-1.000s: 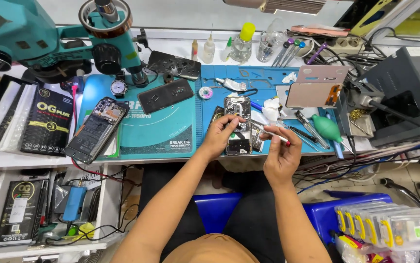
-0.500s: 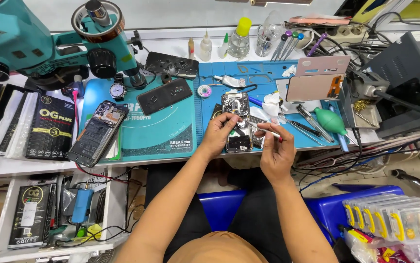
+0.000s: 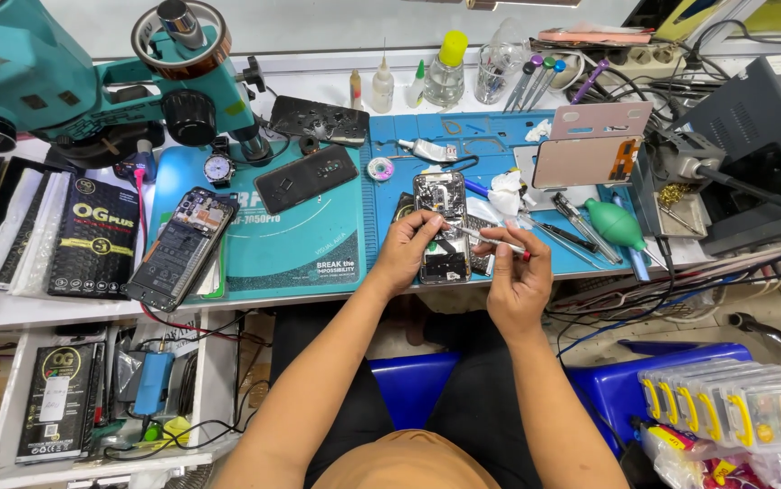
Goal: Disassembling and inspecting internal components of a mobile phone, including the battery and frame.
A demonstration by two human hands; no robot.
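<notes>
Hands shifted little; left hand [image 3: 406,252] pins opened phone [image 3: 442,228], right hand [image 3: 515,277] pinches screwdriver [image 3: 492,240]. Back cover off; internals still exposed.

Both forearms are bare from the elbow down to the wrist, with no sleeve, cuff, watch, bracelet or strap showing on either of them. The left hand [image 3: 406,254] is bare and ungloved, with short, plain fingernails and no ring in sight. The right hand [image 3: 519,282] is likewise bare and ungloved, its nails short and unpainted. At the bottom edge of the view a rounded patch of tan, orange-brown fabric [image 3: 404,462] covers the person's front, smooth and unprinted. Below the forearms the lap is clothed in dark, nearly black fabric [image 3: 476,398].
</notes>
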